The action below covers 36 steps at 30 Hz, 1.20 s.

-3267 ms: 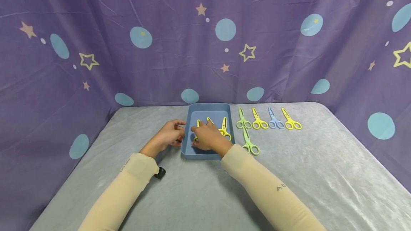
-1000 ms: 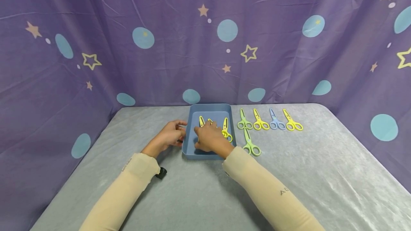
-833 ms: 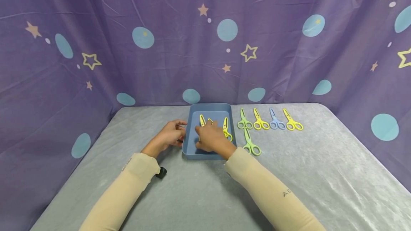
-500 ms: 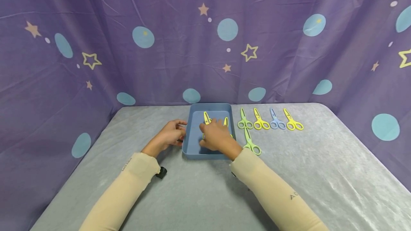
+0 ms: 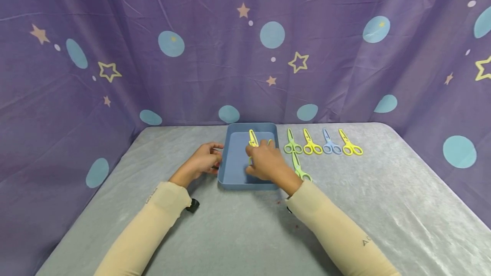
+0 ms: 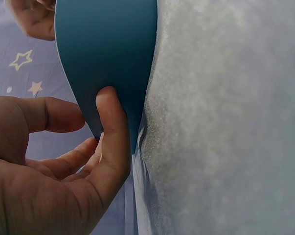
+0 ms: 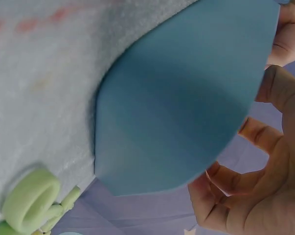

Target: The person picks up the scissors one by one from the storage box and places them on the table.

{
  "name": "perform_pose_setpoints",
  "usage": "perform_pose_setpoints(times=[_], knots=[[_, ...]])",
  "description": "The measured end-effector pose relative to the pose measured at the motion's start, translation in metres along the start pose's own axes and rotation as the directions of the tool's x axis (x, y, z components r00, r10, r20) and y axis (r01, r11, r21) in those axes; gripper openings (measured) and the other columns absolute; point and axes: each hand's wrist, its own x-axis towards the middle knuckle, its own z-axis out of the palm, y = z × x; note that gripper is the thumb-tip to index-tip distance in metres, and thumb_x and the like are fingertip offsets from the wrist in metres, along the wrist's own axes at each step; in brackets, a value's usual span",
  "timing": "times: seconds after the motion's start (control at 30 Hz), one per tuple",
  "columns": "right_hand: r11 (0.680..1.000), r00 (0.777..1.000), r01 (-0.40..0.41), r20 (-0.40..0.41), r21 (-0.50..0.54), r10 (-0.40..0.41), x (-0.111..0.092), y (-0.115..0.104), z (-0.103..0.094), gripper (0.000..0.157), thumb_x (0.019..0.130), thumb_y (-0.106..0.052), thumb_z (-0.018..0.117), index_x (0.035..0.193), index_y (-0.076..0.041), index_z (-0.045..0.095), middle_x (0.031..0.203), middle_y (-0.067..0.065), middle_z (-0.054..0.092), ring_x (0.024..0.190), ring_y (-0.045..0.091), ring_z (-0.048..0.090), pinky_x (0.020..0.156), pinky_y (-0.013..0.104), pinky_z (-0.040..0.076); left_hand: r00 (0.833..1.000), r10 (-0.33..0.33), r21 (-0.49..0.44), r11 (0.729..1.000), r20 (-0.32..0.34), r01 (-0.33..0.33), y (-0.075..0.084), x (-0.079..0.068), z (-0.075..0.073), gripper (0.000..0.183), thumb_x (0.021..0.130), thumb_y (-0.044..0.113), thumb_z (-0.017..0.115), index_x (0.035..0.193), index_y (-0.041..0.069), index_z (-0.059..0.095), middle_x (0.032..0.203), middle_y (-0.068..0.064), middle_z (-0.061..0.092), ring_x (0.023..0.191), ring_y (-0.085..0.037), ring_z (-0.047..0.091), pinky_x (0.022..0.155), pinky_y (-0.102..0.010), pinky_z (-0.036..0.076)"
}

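A blue tray (image 5: 249, 186) stands in the middle of the table. Inside it, my right hand (image 5: 267, 162) grips yellow scissors (image 5: 253, 136), whose blade points away from me past the fingers while the handles are mostly covered. The tip of another yellow pair of scissors (image 5: 270, 142) shows just beyond the knuckles. My left hand (image 5: 202, 161) rests at the tray's left side; in the left wrist view, one finger (image 6: 109, 105) lies against its outer wall. The right wrist view has the tray wall in front of the curled right fingers, hiding what they grip.
Right of the tray lies a row on the grey table: green scissors (image 5: 290, 146), yellow scissors (image 5: 311, 145), blue scissors (image 5: 330, 146) and yellow scissors (image 5: 350, 145). More green scissors (image 5: 296, 163) lie nearer, partly behind my right wrist. A purple curtain (image 5: 215, 76) hangs behind.
My right hand has slid rightward in the tray with the yellow scissors, from the left side toward the middle. It now covers most of the other pair. The left hand has stayed put.
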Motion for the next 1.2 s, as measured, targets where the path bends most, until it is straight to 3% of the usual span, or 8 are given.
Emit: perform_pose_setpoints(times=[0.4, 0.57, 0.73, 1.2], knots=[[1.000, 0.999, 0.002, -0.040, 0.008, -0.002, -0.018, 0.007, -0.011, 0.028, 0.081, -0.029, 0.071, 0.106, -0.017, 0.067, 0.090, 0.011, 0.051, 0.078, 0.030, 0.045, 0.059, 0.039, 0.042, 1.000, 0.012, -0.003, 1.000, 0.011, -0.011, 0.001, 0.002, 0.000, 0.055, 0.095, 0.001, 0.052, 0.149, 0.004, 0.040, 0.131, -0.023, 0.051, 0.084, -0.028, 0.058, 0.067, -0.044, 0.057], [1.000, 0.997, 0.003, -0.073, 0.015, -0.002, -0.028, 0.012, -0.015, 0.026, 0.077, -0.026, 0.072, 0.101, -0.016, 0.067, 0.090, 0.011, 0.053, 0.077, 0.030, 0.046, 0.058, 0.040, 0.043, 1.000, 0.007, -0.008, 1.000, 0.022, -0.007, 0.002, 0.001, 0.000, 0.056, 0.095, 0.001, 0.051, 0.150, 0.003, 0.038, 0.134, -0.025, 0.049, 0.085, -0.029, 0.058, 0.070, -0.048, 0.057], [1.000, 0.995, 0.001, -0.102, 0.014, 0.000, -0.038, 0.021, -0.017, 0.024, 0.075, -0.025, 0.074, 0.092, -0.015, 0.062, 0.084, 0.010, 0.049, 0.075, 0.030, 0.045, 0.058, 0.039, 0.041, 1.000, 0.020, -0.010, 1.000, 0.004, -0.020, 0.000, 0.003, 0.002, 0.055, 0.093, 0.000, 0.052, 0.147, 0.004, 0.042, 0.129, -0.023, 0.052, 0.081, -0.026, 0.058, 0.066, -0.043, 0.057], [0.999, 0.990, -0.037, -0.137, -0.015, 0.034, -0.058, 0.046, -0.015, 0.031, 0.074, -0.027, 0.077, 0.101, -0.015, 0.067, 0.090, 0.015, 0.055, 0.080, 0.037, 0.051, 0.063, 0.045, 0.046, 1.000, 0.020, -0.018, 1.000, -0.001, -0.020, -0.002, 0.001, 0.001, 0.056, 0.092, -0.002, 0.051, 0.148, 0.003, 0.042, 0.129, -0.023, 0.051, 0.078, -0.023, 0.056, 0.065, -0.041, 0.057]])
